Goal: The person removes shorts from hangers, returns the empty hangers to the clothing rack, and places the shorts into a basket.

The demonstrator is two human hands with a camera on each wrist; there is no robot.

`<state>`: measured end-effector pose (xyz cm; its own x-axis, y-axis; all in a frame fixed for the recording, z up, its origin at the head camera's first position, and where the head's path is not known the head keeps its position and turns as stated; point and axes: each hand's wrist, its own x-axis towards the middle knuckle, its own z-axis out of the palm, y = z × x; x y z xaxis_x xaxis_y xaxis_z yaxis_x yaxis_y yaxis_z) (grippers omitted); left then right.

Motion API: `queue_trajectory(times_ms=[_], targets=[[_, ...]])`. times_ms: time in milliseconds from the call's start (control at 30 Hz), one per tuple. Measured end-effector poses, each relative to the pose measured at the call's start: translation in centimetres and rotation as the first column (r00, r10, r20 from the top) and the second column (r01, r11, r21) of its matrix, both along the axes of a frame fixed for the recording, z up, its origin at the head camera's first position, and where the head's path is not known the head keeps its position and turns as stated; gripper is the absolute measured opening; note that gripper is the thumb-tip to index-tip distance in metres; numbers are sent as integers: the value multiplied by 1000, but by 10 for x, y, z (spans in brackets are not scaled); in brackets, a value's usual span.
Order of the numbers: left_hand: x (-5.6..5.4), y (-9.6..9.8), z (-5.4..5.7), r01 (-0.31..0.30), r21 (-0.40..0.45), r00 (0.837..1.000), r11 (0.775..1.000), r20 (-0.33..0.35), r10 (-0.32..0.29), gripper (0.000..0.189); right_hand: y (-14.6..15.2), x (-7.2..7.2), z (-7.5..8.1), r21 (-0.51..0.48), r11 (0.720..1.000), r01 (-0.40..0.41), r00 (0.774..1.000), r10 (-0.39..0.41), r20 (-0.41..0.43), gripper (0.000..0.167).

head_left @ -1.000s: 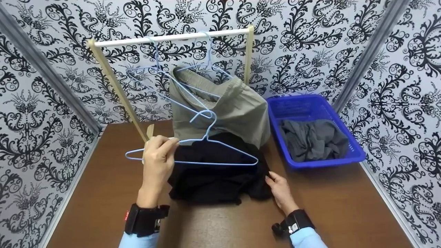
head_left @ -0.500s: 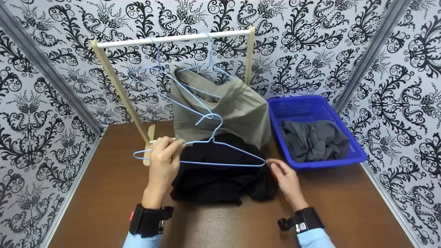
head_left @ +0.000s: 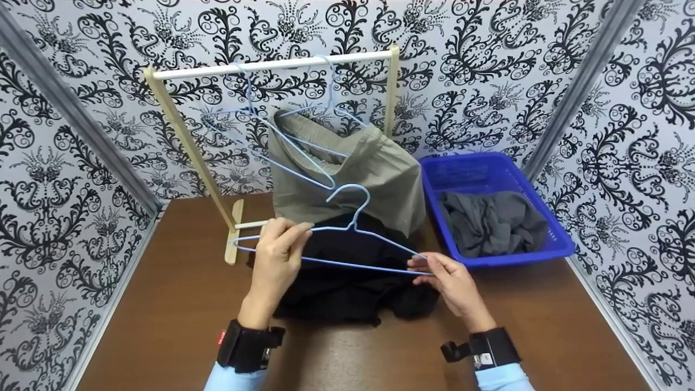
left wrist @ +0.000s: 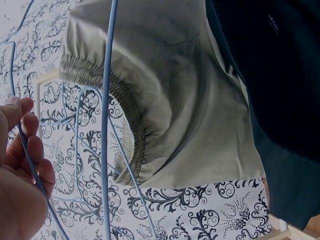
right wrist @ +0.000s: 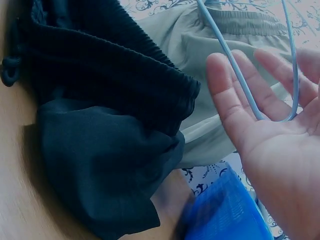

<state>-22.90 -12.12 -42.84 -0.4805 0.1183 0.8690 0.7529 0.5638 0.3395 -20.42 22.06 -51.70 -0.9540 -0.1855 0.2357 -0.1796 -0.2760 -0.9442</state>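
My left hand (head_left: 277, 252) pinches the upper left arm of a blue wire clothes hanger (head_left: 355, 265), its hook upward. In the left wrist view, the thumb and index finger meet on the wire. At the hanger's other end is my right hand (head_left: 453, 285). Its fingers (right wrist: 225, 95) lie extended behind the wire, and the looped tip sits against the palm. Below the hanger, black elastic-waist pants (head_left: 347, 298) lie on the table, their gathered waistband (right wrist: 115, 60) facing the right wrist camera. A cord toggle (right wrist: 10, 72) shows at their edge.
A wooden rack (head_left: 184, 141) with a white rail (head_left: 282, 64) stands behind. From it hang a bare blue hanger (head_left: 293, 168) and beige elastic-waist pants (head_left: 391, 179) on another hanger. At right, a blue basket (head_left: 461, 260) holds a crumpled grey garment (head_left: 497, 222). Patterned walls enclose the table (head_left: 179, 304).
My right hand has left the black pants' edge, risen to the hanger's right tip and slid in along it. The left hand and hanger have shifted to the right.
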Motion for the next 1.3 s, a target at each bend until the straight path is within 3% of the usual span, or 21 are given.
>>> queue_trajectory(times_ms=[200, 467, 633, 800, 1100, 1300], targets=[[1, 3, -2, -9, -41, 1000, 999, 13, 9, 17, 3, 1, -2, -46, 998, 45, 999, -45, 1, 32], [0, 1, -12, -68, -153, 998, 986, -21, 65, 41, 7, 2, -8, -40, 989, 140, 990, -140, -5, 40], [-1, 1, -15, -130, -218, 991, 967, -52, 122, 51, 10, 0, -11, -39, 980, 197, 980, -198, -1, 41], [-2, 2, -17, -187, -277, 982, 943, -25, 187, 54, 14, -4, -11, -18, 971, 238, 971, -238, 10, 39], [-4, 2, -22, -219, -343, 973, 914, -4, 231, 58, 21, -11, 0, 15, 947, 322, 945, -322, 54, 33], [-4, 1, -25, -253, -402, 962, 880, -7, 273, 52, 26, -16, 10, 17, 936, 351, 934, -352, 58, 33]])
